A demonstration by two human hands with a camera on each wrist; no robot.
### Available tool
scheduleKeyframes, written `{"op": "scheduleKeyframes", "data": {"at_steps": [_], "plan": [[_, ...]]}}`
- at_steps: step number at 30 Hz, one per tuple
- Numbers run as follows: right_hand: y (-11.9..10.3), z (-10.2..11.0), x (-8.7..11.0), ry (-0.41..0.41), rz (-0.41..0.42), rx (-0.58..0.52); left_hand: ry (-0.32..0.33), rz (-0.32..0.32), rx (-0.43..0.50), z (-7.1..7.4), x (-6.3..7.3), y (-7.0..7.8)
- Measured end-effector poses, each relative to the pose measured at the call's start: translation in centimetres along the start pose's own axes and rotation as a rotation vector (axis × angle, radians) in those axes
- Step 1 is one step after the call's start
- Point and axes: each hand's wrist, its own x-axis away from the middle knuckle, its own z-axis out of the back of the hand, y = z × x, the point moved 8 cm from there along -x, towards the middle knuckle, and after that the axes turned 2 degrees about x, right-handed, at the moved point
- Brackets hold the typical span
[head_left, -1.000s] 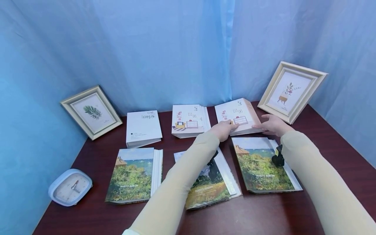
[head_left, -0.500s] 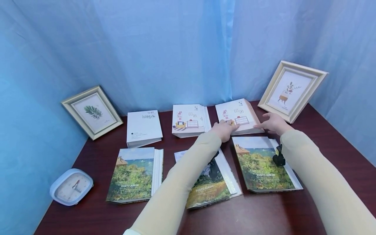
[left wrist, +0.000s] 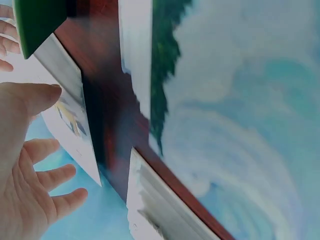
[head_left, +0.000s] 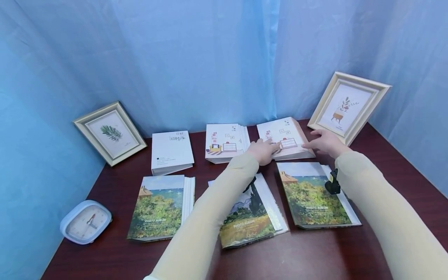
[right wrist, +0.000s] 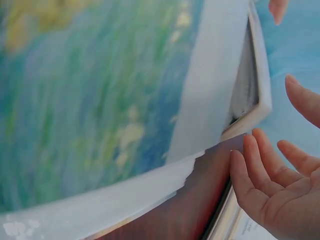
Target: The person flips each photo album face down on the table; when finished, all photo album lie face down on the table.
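A white photo album [head_left: 287, 134] with a small furniture drawing lies at the back right, between both hands. My left hand [head_left: 261, 151] is at its lower left corner; in the left wrist view the fingers [left wrist: 55, 177] spread apart beside the album, pinching nothing. On the other side, my right hand [head_left: 327, 143] is by the album's right edge, thumb towards the cover. The right wrist view shows its fingers [right wrist: 260, 175] relaxed and nothing gripped; whether a fingertip touches the album I cannot tell. A similar white album [head_left: 222, 143] lies left of the left hand.
A plain white album [head_left: 171, 152] is further left. Three painted albums lie in front: left [head_left: 155, 206], middle [head_left: 248, 217], partly under the left sleeve, and right [head_left: 311, 194]. Two frames [head_left: 112, 134] [head_left: 346, 105] stand at the back corners, with a clock [head_left: 86, 222] at left.
My left hand has loosened from the right white album's corner and shifted slightly left. My right hand has lifted a little away from its right edge. The albums stay about where they were.
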Motion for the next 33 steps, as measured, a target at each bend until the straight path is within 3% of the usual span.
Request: {"op": "scheduleKeyframes", "data": {"at_steps": [5,8,18,25,33], "plan": [[-1.3,-0.4,0.3,-0.003,0.02,0.011,-0.004,0.031,-0.026,0.3,0.5,-0.7],[-2.0,-0.8,0.3,0.001,0.014,0.017,0.028,0.059,-0.026,0.7,0.9,-1.1],[-5.0,-2.5,0.8,-0.016,0.082,0.018,0.12,0.107,0.112,1.7,2.7,-2.7],[-6.4,-3.7,1.1,-0.046,0.114,0.027,0.183,0.142,0.149,1.7,3.7,-4.7],[-7.7,-5.2,1.0,-0.077,0.148,0.01,0.203,0.191,0.188,1.4,5.1,-7.5]]}}
